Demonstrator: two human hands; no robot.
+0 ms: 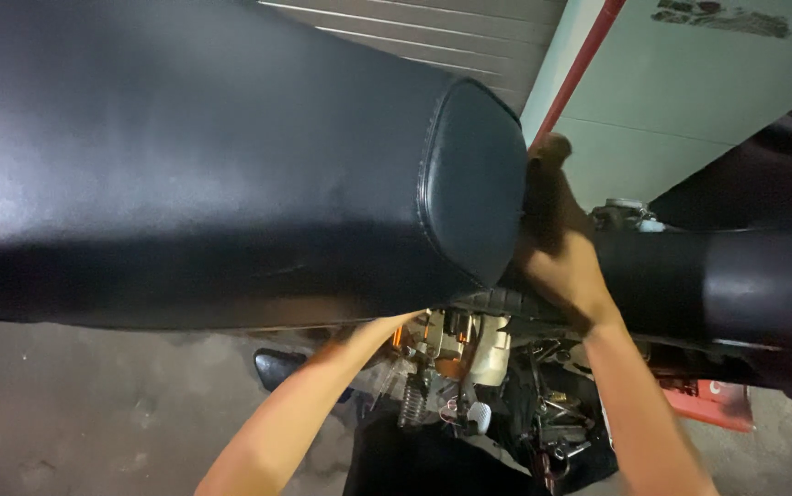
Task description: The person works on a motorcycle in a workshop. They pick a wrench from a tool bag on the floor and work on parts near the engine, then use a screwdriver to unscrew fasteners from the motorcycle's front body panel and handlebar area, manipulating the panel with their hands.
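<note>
A long black padded motorcycle seat (212,156) fills the left and middle of the head view. My right hand (557,243) lies against the seat's front end, next to the black fuel tank (736,285), fingers wrapped round the dark edge there. My left forearm (313,404) reaches up under the seat. The left hand itself is hidden behind the seat's underside, so what it touches cannot be seen.
Below the seat the exposed engine parts (469,367) show a spring, wires and metal fittings. A black shoe (277,366) rests on the grey concrete floor (65,404). A pale green wall with a red stripe (580,69) stands behind. A red part (713,404) sits low right.
</note>
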